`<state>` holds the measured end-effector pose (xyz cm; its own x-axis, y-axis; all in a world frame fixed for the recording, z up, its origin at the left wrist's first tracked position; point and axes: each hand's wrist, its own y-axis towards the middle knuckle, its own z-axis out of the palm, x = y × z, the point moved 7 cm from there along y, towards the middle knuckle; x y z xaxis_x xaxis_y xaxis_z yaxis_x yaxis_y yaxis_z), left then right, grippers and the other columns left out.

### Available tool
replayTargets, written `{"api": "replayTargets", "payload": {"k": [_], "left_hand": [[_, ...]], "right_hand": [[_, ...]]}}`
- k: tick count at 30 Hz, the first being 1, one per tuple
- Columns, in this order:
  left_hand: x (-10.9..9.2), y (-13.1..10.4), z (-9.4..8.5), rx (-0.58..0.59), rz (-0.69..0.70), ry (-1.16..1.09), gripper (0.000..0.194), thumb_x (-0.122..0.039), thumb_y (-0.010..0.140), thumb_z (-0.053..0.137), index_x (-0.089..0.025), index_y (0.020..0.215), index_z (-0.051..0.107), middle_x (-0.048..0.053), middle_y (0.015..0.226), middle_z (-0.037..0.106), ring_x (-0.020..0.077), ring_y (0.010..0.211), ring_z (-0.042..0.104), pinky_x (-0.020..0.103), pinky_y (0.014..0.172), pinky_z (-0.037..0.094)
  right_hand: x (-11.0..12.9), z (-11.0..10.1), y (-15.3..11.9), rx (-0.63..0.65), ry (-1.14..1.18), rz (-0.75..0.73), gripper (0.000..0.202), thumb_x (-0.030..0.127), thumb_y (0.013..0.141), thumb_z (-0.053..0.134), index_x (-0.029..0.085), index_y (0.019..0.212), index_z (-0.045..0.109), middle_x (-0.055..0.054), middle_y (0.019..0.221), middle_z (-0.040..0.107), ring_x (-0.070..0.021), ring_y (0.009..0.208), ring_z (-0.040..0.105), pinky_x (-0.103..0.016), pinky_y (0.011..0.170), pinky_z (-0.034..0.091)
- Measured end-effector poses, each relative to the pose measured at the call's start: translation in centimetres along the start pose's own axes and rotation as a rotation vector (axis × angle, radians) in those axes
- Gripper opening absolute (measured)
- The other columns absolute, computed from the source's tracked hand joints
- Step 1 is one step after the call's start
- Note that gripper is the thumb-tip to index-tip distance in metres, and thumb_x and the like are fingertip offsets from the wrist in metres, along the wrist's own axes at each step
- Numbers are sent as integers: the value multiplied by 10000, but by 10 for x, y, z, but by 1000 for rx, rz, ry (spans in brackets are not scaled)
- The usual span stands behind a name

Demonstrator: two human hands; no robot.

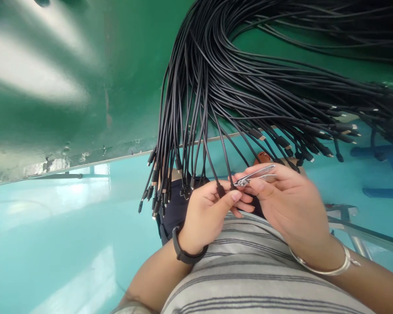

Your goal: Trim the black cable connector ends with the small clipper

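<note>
My left hand [209, 207] pinches the plug end of a black cable [227, 161] between thumb and fingers, with another cable's connector [220, 190] lying against the same fingers. Closed around a silver nail clipper [253, 175], my right hand [286, 200] keeps its jaws at the neck of the pinched plug. The two hands meet just above my lap. Both cables come from a thick bundle of black cables [196, 83] that drapes over the table edge. My left fingers partly hide the plug.
The green table [127, 83] has a worn front edge with chipped paint. More cable ends with metal-tipped plugs [314, 131] hang over the edge to the right, others [157, 192] to the left. Below is a turquoise floor [68, 226]. A blue frame [386, 174] stands at the right.
</note>
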<state>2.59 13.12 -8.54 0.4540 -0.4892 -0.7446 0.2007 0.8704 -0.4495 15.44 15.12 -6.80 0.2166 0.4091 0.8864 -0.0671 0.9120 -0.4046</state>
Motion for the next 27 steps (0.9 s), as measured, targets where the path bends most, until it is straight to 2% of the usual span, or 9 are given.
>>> {"api": "replayTargets", "payload": {"k": [5,10,13,15,18,27], "left_hand": [[2,0,1,7,-23,-16,217,-311,831,778,-126,846,665,94,798,772,195,665,754,208,534,559],[3,1,6,30,-55,-84,291,-288,777,834,-147,765,579,65,739,762,177,602,739,180,486,541],[3,2,4,-20,-49,-78,374,-275,722,876,-161,715,520,27,641,722,158,536,713,159,445,512],[3,2,2,-60,-47,-44,394,-273,709,885,-167,709,505,4,605,697,142,499,692,153,434,505],[2,1,1,-95,-43,9,405,-278,718,880,-174,705,489,-10,609,690,125,485,679,154,445,521],[3,1,1,-109,-42,16,410,-305,728,873,-173,697,486,-16,627,695,104,497,675,146,470,542]], "right_hand": [[-2,-6,1,-36,-43,-14,132,383,835,778,296,930,748,-14,923,755,-202,852,719,-304,656,624],[-1,-2,1,-35,75,-22,122,386,841,774,290,908,740,2,890,757,-166,810,733,-285,727,629],[0,4,-1,19,101,-24,94,371,851,761,303,909,734,4,880,751,-182,788,731,-283,643,626],[1,6,-2,42,105,-27,77,354,859,754,321,924,729,12,901,749,-170,701,707,-276,558,602],[1,4,-4,11,75,-35,90,358,856,759,334,936,725,22,928,751,-147,621,674,-286,559,599],[3,1,-4,-52,-35,-74,148,391,824,786,302,929,731,-2,916,763,-177,718,727,-280,585,630]]}}
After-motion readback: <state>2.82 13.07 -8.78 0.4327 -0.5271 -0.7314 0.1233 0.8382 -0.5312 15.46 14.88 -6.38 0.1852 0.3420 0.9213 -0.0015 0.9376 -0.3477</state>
